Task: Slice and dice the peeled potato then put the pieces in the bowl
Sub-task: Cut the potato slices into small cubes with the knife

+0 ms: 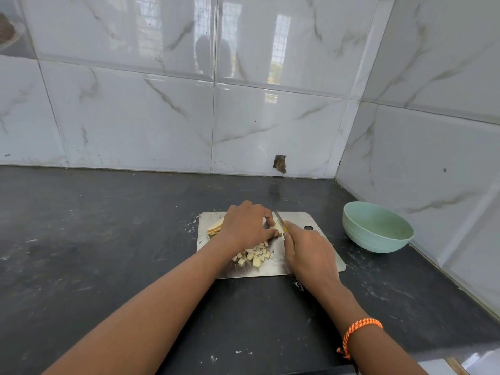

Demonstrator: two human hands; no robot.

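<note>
I see the left hand (244, 223) pinching a potato piece (278, 227) on the steel board (297, 220); the right hand (308, 255) grips the knife (279, 217) on it. Diced pieces (254, 256) lie near; the bowl (377, 227) stands right.

Dark stone countertop (108, 239) runs across the whole view, scuffed and flecked with pale marks. Behind it, glossy white marble-look wall tiles (135, 117) meet in a corner on the right. A small rough hole (280, 164) sits in the tile just above the counter's back edge. Window reflections (280, 50) glint in the upper tiles.
</note>
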